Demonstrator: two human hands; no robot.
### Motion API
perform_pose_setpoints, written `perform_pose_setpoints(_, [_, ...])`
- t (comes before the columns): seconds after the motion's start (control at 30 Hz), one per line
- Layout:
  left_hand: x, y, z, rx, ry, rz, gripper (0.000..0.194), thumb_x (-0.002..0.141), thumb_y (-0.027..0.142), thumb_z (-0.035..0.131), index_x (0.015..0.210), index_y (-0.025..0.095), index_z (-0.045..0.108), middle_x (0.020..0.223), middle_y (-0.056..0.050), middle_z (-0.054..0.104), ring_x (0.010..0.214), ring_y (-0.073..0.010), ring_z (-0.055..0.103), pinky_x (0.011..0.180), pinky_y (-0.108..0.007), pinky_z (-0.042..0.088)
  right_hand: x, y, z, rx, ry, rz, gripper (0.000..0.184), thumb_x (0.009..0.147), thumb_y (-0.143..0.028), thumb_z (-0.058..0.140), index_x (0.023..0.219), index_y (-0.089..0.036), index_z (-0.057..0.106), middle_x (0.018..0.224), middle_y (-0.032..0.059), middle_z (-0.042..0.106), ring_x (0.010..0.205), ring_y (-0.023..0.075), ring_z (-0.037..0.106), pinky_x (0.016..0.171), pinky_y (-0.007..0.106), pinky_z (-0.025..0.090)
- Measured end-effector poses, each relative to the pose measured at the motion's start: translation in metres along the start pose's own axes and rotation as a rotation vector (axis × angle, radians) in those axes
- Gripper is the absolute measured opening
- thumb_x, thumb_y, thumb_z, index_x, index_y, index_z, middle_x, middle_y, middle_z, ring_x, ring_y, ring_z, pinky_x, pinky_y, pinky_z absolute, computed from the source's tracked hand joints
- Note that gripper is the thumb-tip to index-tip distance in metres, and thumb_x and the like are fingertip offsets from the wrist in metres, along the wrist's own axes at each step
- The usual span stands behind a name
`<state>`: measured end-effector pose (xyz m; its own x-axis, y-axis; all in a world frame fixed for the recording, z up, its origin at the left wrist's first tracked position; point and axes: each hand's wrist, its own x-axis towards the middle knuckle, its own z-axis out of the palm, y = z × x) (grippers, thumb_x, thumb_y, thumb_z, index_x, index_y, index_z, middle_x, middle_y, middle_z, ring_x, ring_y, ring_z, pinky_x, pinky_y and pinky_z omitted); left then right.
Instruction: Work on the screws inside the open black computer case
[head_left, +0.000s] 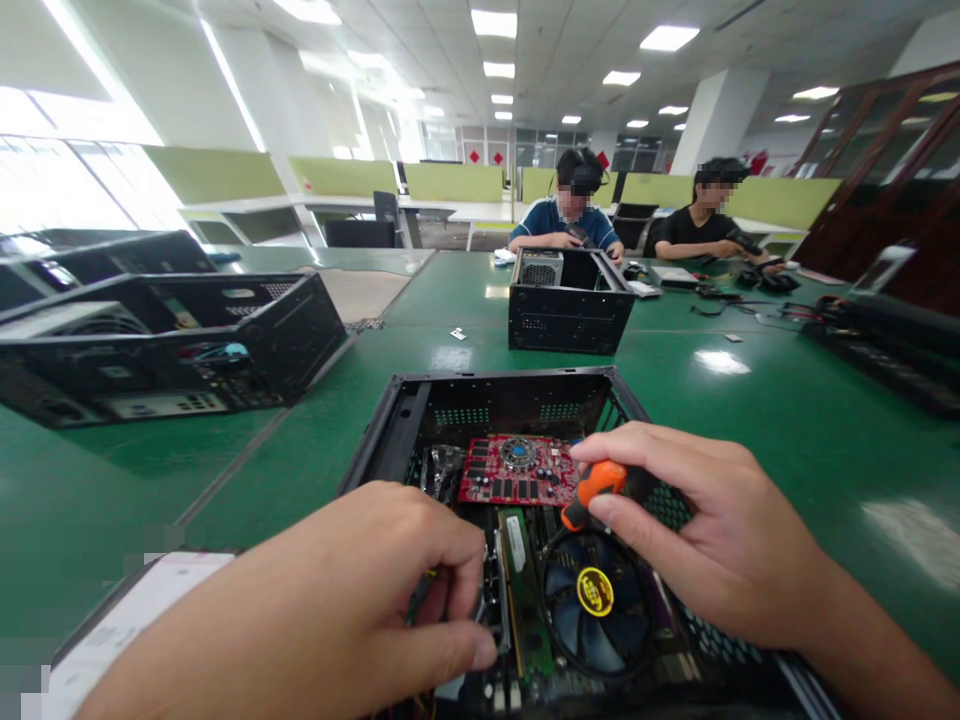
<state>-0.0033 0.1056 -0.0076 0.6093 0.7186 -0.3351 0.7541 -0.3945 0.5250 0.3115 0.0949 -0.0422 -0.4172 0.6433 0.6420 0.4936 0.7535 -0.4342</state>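
Observation:
An open black computer case (517, 378) lies in front of me with its inside showing. My right hand (720, 530) grips an orange and black screwdriver (602, 480) between thumb and fingers, above the fan's upper edge. The black cooling fan (592, 625) has a yellow round label. Behind it sits a red graphics card (499, 475). My left hand (390, 590) is curled over the case's left part, next to a green memory stick (527, 590). Its fingers are bent inward, and whatever they hold, if anything, is hidden.
Another open case (292, 330) stands at the left, and a smaller-looking case (566, 320) stands ahead. Two people (570, 215) work across the green table (420, 340). Cables (765, 280) and dark parts (892, 345) lie at the right.

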Motion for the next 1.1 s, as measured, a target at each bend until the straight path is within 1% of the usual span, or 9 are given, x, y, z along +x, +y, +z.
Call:
perform_pose_setpoints(0.17, [0.0015, -0.0005, 0.0004, -0.004, 0.004, -0.002, 0.027, 0.1, 0.049, 0.085, 0.081, 0.033, 0.074, 0.079, 0.003, 0.084, 0.07, -0.0214, 0.073, 0.067, -0.037, 0.045, 0.0011, 0.0046, 0.0004, 0.055, -0.037, -0.025, 0.014, 0.115, -0.018, 0.086, 0.126, -0.019, 0.094, 0.106, 0.0038, 0.099, 0.089, 0.0193, 0.095, 0.088, 0.026, 0.077])
perform_pose_setpoints(0.37, [-0.0011, -0.0008, 0.0013, -0.012, -0.003, -0.009, 0.027, 0.099, 0.047, 0.087, 0.079, 0.033, 0.074, 0.079, 0.004, 0.084, 0.07, -0.022, 0.074, 0.066, -0.037, 0.045, -0.0025, 0.0016, 0.0009, 0.01, -0.105, -0.004, 0.042, 0.123, -0.015, 0.063, 0.161, -0.015, 0.083, 0.147, 0.0148, 0.1, 0.13, 0.0251, 0.1, 0.112, 0.033, 0.081])
perform_pose_setpoints(0.6, [-0.0009, -0.0003, 0.0015, -0.001, -0.001, -0.011, 0.028, 0.098, 0.048, 0.087, 0.078, 0.033, 0.073, 0.077, 0.004, 0.083, 0.069, -0.0217, 0.073, 0.065, -0.037, 0.045, -0.0015, 0.0043, 0.0011, 0.074, -0.127, -0.05, 0.037, 0.125, -0.01, 0.062, 0.155, -0.018, 0.084, 0.147, 0.0116, 0.099, 0.136, 0.0203, 0.096, 0.122, 0.028, 0.075])
perform_pose_setpoints(0.73, [-0.0012, 0.0002, 0.002, 0.0, 0.01, -0.008, 0.025, 0.097, 0.044, 0.087, 0.079, 0.033, 0.074, 0.078, 0.004, 0.083, 0.069, -0.0212, 0.073, 0.066, -0.036, 0.045, 0.0001, 0.0078, -0.0005, 0.115, -0.117, -0.038, 0.01, 0.124, -0.025, 0.085, 0.132, -0.021, 0.087, 0.118, 0.0063, 0.097, 0.103, 0.0202, 0.095, 0.094, 0.025, 0.076])
perform_pose_setpoints(0.8, [-0.001, 0.0008, 0.0019, -0.004, 0.006, -0.01, 0.025, 0.097, 0.043, 0.088, 0.078, 0.033, 0.075, 0.078, 0.004, 0.084, 0.07, -0.021, 0.074, 0.066, -0.036, 0.045, 0.0005, 0.0085, -0.0008, 0.128, -0.103, -0.023, 0.018, 0.119, -0.036, 0.097, 0.117, -0.023, 0.085, 0.101, 0.0012, 0.091, 0.086, 0.018, 0.088, 0.08, 0.024, 0.071])
perform_pose_setpoints(0.87, [-0.0006, 0.0013, 0.0016, -0.001, 0.001, -0.012, 0.026, 0.097, 0.044, 0.088, 0.078, 0.032, 0.074, 0.079, 0.004, 0.084, 0.07, -0.0209, 0.074, 0.067, -0.036, 0.045, 0.0006, 0.0083, -0.0008, 0.136, -0.092, -0.026, 0.025, 0.119, -0.041, 0.099, 0.112, -0.023, 0.083, 0.097, -0.0002, 0.089, 0.082, 0.0168, 0.086, 0.077, 0.023, 0.068])
perform_pose_setpoints(0.93, [0.0, 0.0013, 0.0012, 0.007, 0.004, -0.01, 0.026, 0.097, 0.045, 0.087, 0.079, 0.033, 0.074, 0.078, 0.005, 0.084, 0.07, -0.0207, 0.073, 0.066, -0.036, 0.044, 0.0, 0.0076, -0.0009, 0.138, -0.081, -0.052, 0.02, 0.12, -0.036, 0.097, 0.116, -0.022, 0.084, 0.103, 0.0015, 0.092, 0.089, 0.0169, 0.089, 0.083, 0.022, 0.07])
perform_pose_setpoints(1.0, [0.0004, 0.0006, 0.001, 0.008, 0.004, -0.006, 0.027, 0.098, 0.046, 0.087, 0.078, 0.033, 0.074, 0.077, 0.005, 0.083, 0.069, -0.0204, 0.072, 0.066, -0.036, 0.044, -0.0015, 0.0072, -0.0018, 0.158, -0.074, -0.087, 0.013, 0.122, -0.027, 0.091, 0.131, -0.02, 0.086, 0.118, 0.0052, 0.098, 0.105, 0.018, 0.094, 0.098, 0.022, 0.073])
perform_pose_setpoints(1.1, [0.0006, -0.001, 0.0012, 0.005, 0.001, -0.004, 0.029, 0.099, 0.045, 0.088, 0.078, 0.032, 0.074, 0.076, 0.005, 0.083, 0.069, -0.0203, 0.072, 0.066, -0.036, 0.044, -0.0045, 0.0078, -0.0045, 0.265, -0.1, -0.112, 0.028, 0.123, -0.019, 0.085, 0.151, -0.02, 0.084, 0.131, 0.0071, 0.1, 0.118, 0.0172, 0.096, 0.11, 0.021, 0.072])
